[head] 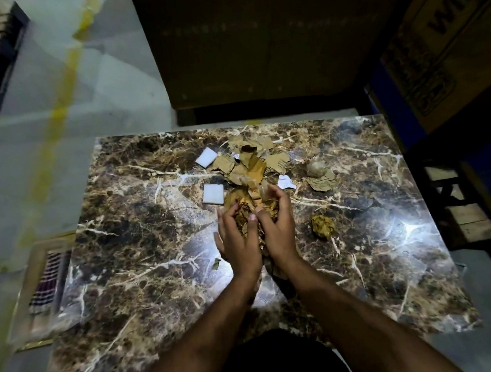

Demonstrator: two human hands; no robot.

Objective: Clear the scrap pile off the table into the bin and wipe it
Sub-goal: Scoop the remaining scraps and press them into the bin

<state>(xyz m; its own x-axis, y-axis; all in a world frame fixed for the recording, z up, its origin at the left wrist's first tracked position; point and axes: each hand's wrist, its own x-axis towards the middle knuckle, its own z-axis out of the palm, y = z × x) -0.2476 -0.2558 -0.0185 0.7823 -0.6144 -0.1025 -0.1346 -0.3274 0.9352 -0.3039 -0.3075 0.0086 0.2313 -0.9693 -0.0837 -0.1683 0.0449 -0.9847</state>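
At the middle of the brown, white-veined marble-look table (pixel 146 287), both hands are cupped together around a crumpled wad of brown and yellowish paper scraps (pixel 245 205) — the left hand (pixel 238 241) curls along its left side with the thumb pressed in, and the right hand (pixel 276 228) wraps its fingers over the right side, so each is closed on the wad rather than spread flat. Beyond the fingertips lies the rest of the scrap pile: torn tan cardboard pieces (pixel 254 162), two white square foam pads (pixel 206 157) to the left of them, a white paper slip (pixel 285 181), a greyish crumpled lump (pixel 315 168) resting on a further cardboard scrap, and a small yellow-brown crumpled ball (pixel 322 226) well apart to the right. A tiny green fragment (pixel 216 264) sits just beside the left wrist. No bin is clearly in view, nor any cloth I can identify for certain. The step in hand looks like gathering a handful; it would go best with the palms squeezed firmly inward and the heels of the hands tucked under before lifting — loose flakes at the bottom could otherwise spill back onto the glossy surface. Much of the pile remains, so several more handfuls seem likely before wiping.
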